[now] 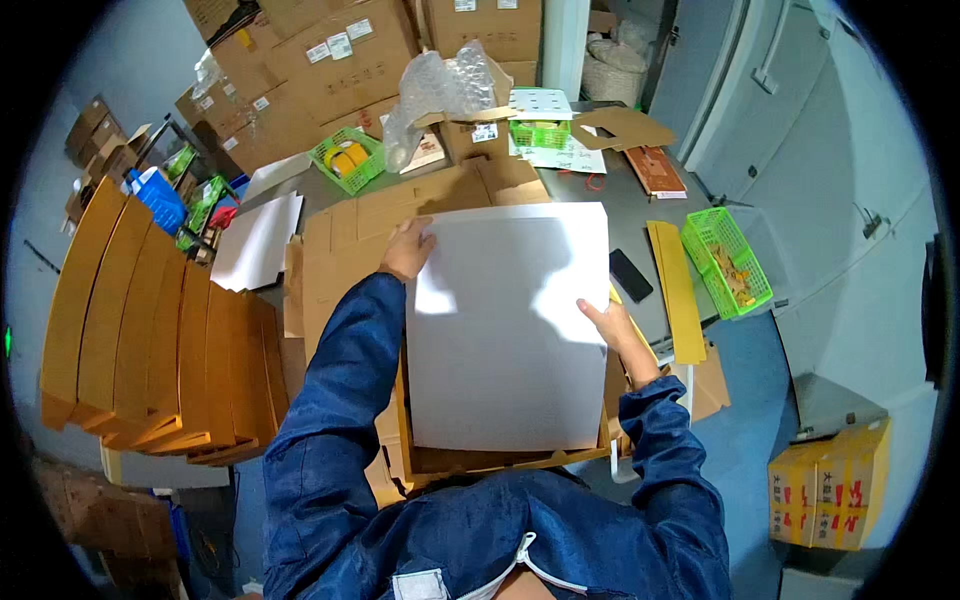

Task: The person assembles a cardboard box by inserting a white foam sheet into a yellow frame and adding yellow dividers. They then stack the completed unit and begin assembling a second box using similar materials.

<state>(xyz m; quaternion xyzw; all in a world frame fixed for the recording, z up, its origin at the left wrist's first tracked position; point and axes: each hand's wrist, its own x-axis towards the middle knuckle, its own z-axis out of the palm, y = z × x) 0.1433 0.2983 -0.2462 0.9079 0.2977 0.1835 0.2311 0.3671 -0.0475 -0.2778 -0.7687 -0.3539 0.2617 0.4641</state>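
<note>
A large white rectangular panel (505, 350) lies before me, its near end within a shallow brown tray-like box (500, 461) whose rim shows along the near edge. My left hand (407, 250) grips the panel's far left edge. At the right edge, my right hand (617, 333) holds the panel with the thumb on top and the other fingers partly hidden. Under and behind them, a flattened brown cardboard sheet (350, 225) covers part of the grey table (640, 215).
Several brown trays (150, 320) stand stacked at left. On the table are a black phone (631, 275), yellow strips (676, 290), a green basket of small pieces (728, 262), another with tape rolls (347, 160), and bubble wrap (440, 95). A taped carton (830, 485) sits on the floor.
</note>
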